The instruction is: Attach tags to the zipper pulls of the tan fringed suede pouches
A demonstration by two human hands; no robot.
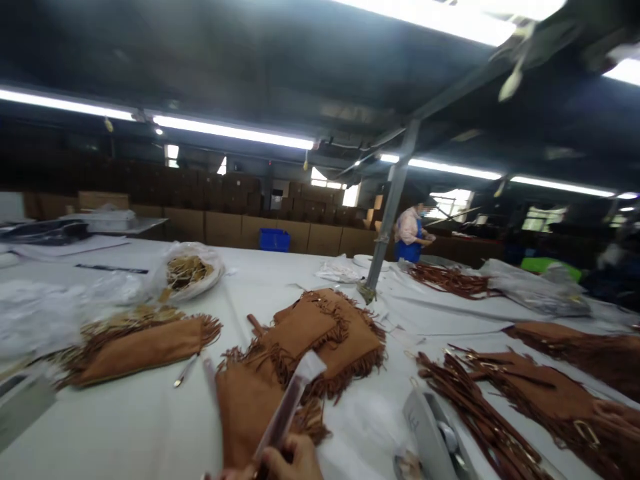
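Observation:
At the bottom edge my right hand is closed round a brown strap in a clear plastic sleeve, which points up and away. Only a sliver of my left hand shows, with its fingers closed at the strap's lower end; the rest is out of view. Just beyond the strap lie several brown suede bags with fringes, overlapping in a heap. One brown piece lies right under the strap, partly covered by it. To the left rests another fringed brown pouch.
A plastic bag of tan pieces and crumpled clear plastic are on the left. A white box, brown straps and more fringed bags lie right. A metal post rises from the table; a person stands beyond.

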